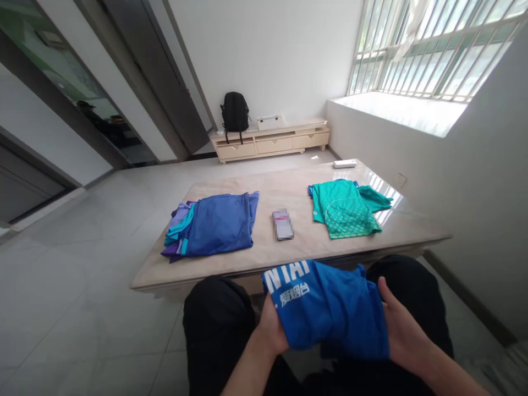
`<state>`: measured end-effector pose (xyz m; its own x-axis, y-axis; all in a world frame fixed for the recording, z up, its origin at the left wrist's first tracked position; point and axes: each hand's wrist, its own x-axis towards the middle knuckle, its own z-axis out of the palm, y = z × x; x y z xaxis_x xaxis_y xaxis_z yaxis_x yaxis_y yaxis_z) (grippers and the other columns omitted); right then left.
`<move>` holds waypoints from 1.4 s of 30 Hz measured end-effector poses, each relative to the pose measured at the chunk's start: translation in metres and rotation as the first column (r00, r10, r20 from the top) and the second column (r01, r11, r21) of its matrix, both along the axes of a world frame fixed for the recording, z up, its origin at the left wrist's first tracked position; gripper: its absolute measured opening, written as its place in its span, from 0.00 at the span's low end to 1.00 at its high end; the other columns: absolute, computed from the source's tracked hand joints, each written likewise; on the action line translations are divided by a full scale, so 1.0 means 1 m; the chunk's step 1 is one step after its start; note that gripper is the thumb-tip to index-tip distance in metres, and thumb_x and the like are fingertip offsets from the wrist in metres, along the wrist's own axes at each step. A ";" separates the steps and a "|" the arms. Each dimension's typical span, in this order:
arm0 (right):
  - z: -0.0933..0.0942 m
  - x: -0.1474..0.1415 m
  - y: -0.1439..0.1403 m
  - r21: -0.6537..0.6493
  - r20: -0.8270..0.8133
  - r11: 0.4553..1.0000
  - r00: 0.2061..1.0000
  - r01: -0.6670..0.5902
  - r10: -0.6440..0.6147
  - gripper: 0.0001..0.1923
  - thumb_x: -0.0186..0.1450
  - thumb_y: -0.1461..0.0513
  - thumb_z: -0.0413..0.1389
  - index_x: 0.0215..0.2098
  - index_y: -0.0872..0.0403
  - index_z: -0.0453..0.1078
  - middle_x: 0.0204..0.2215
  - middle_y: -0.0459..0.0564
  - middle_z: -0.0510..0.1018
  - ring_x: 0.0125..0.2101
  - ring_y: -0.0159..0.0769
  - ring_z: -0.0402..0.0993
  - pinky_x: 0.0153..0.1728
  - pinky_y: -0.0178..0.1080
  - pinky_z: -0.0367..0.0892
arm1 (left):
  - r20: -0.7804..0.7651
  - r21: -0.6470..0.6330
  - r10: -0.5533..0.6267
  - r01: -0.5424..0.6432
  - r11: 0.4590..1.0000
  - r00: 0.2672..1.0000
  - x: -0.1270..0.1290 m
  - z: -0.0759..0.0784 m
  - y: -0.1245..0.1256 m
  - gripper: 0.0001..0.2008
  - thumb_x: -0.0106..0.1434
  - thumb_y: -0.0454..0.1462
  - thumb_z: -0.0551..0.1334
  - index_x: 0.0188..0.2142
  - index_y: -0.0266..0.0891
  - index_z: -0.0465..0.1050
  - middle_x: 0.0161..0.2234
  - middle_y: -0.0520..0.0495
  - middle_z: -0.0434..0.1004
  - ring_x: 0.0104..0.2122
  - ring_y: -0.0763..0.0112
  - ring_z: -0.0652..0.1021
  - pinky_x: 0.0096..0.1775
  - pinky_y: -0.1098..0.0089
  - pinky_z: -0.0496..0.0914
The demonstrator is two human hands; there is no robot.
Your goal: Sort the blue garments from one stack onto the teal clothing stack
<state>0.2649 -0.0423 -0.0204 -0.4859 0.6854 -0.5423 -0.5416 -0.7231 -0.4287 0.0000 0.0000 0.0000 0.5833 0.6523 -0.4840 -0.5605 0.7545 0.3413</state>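
Shirt (pixel 330 311) between left hand (pixel 270 330), right hand (pixel 402 330).

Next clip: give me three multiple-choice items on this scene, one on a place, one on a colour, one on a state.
1. Where does the phone lie?
A. on the table between the two clothing piles
B. on the floor
C. on the windowsill

2. What colour is the shirt in the hands?
A. red
B. blue with white lettering
C. yellow

3. How is that shirt held?
A. spread flat on the table
B. hanging on the door
C. between left hand and right hand, above the lap

A: it lies mid-table. B: blue cloth, white print. C: both hands grip it.
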 end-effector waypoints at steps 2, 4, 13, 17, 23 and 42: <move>-0.004 -0.003 -0.005 0.033 0.004 0.999 1.000 -0.011 0.011 0.33 0.63 0.37 0.58 0.53 0.51 0.78 0.49 0.57 0.83 0.55 0.52 0.76 0.61 0.54 0.64 | -0.010 0.007 0.036 -0.036 0.999 0.999 0.000 -0.002 0.001 0.30 0.60 0.58 0.63 0.48 0.34 0.80 0.41 0.37 0.85 0.48 0.46 0.81 0.55 0.51 0.70; -0.005 -0.008 -0.008 0.075 0.038 0.997 0.999 -0.004 0.001 0.22 0.63 0.52 0.65 0.53 0.51 0.78 0.49 0.56 0.83 0.54 0.51 0.78 0.62 0.53 0.65 | 0.007 0.024 0.044 -0.044 0.999 0.999 -0.002 -0.003 -0.001 0.34 0.62 0.61 0.60 0.50 0.33 0.79 0.43 0.35 0.84 0.49 0.46 0.81 0.55 0.51 0.70; 0.015 -0.015 0.014 0.109 0.163 0.989 0.980 0.096 -0.113 0.15 0.62 0.61 0.68 0.46 0.57 0.79 0.45 0.58 0.84 0.47 0.53 0.82 0.56 0.54 0.72 | -0.120 0.359 0.054 -0.007 0.933 0.991 -0.007 0.020 -0.026 0.27 0.62 0.49 0.70 0.54 0.32 0.79 0.51 0.32 0.81 0.56 0.47 0.78 0.60 0.56 0.66; 0.024 -0.008 0.022 0.141 0.204 0.988 0.974 0.066 -0.094 0.15 0.61 0.63 0.68 0.46 0.57 0.79 0.45 0.58 0.84 0.45 0.52 0.82 0.54 0.53 0.74 | -0.308 0.438 0.167 -0.016 0.899 0.936 0.002 0.018 -0.023 0.21 0.55 0.36 0.76 0.48 0.30 0.81 0.46 0.33 0.84 0.48 0.48 0.82 0.56 0.55 0.71; 0.032 0.010 0.032 0.146 0.215 0.989 0.977 -0.024 -0.008 0.16 0.64 0.62 0.66 0.49 0.58 0.77 0.48 0.60 0.83 0.47 0.53 0.82 0.52 0.52 0.76 | -0.321 0.440 0.287 -0.127 0.889 0.902 -0.003 0.020 -0.010 0.19 0.56 0.37 0.75 0.45 0.30 0.81 0.43 0.35 0.85 0.44 0.53 0.84 0.53 0.57 0.75; 0.029 -0.006 0.053 0.409 0.425 0.887 0.815 0.215 -0.394 0.55 0.51 0.60 0.75 0.71 0.46 0.54 0.41 0.51 0.85 0.36 0.42 0.83 0.34 0.37 0.78 | -0.335 0.461 0.441 -0.263 0.847 0.833 -0.005 0.040 0.005 0.21 0.53 0.37 0.77 0.45 0.31 0.80 0.43 0.38 0.85 0.43 0.55 0.85 0.53 0.59 0.76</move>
<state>0.2593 0.0108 0.0084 0.0435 0.9302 -0.3645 -0.3664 -0.3246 -0.8720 -0.0055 0.0046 0.0404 0.0782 0.9532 -0.2920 -0.4991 0.2910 0.8162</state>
